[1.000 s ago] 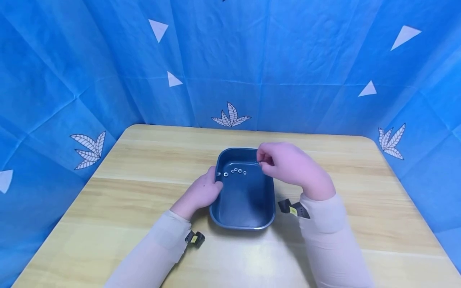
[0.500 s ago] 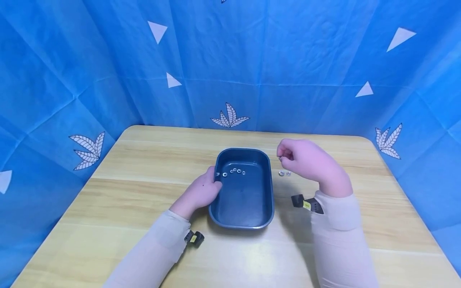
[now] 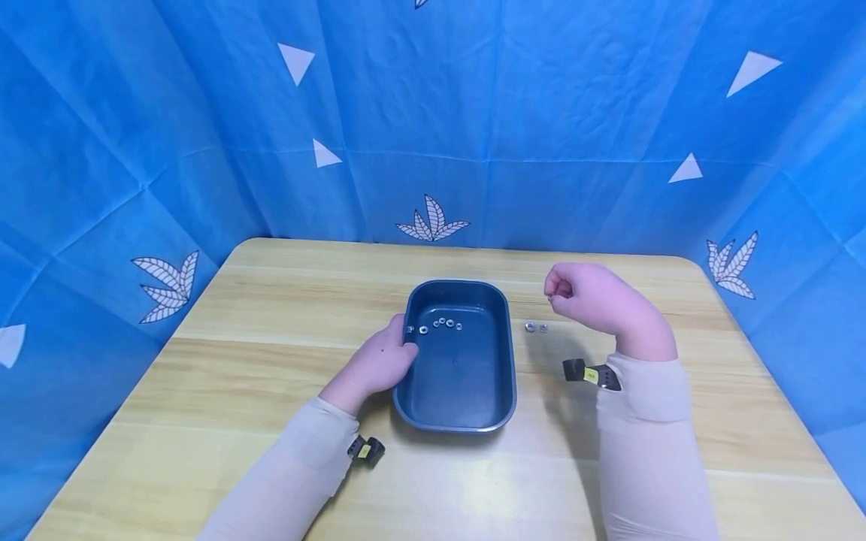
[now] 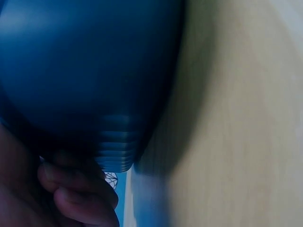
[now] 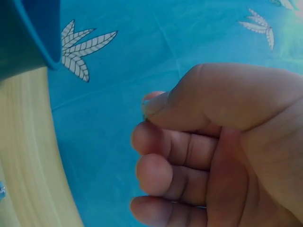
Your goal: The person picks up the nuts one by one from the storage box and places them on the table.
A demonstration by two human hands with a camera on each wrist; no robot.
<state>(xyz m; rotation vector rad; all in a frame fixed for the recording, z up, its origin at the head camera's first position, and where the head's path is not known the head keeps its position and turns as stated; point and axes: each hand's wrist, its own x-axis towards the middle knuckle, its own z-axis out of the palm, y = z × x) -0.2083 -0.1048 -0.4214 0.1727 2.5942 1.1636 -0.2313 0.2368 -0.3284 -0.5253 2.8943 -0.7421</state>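
Observation:
My left hand (image 3: pixel 379 364) grips the left wall of a dark blue rectangular tray (image 3: pixel 455 430), thumb over the rim. In the left wrist view, curled fingers (image 4: pixel 83 198) lie against the tray's outside. Several small metal nuts (image 3: pixel 449 323) lie inside the tray, in a loose row across its far half. To the right of the tray, above the table, my right hand (image 3: pixel 595 300) pinches a tiny metal piece, apparently a nut (image 3: pixel 550 297), between thumb and index finger. The fingertips mostly hide it in the right wrist view. Two more nuts (image 3: pixel 530 327) lie on the table below that hand.
Everything stands on a pale wooden table (image 3: pixel 271 300) with rounded far corners. Behind it and at both sides hangs a blue curtain (image 3: pixel 433 98) with white leaf and triangle prints. Each wrist wears a black strap with a small camera (image 3: pixel 574 370).
My right hand has moved right, from over the tray's far right corner to above the table beyond the two nuts, uncovering them. The left hand and the tray stay put.

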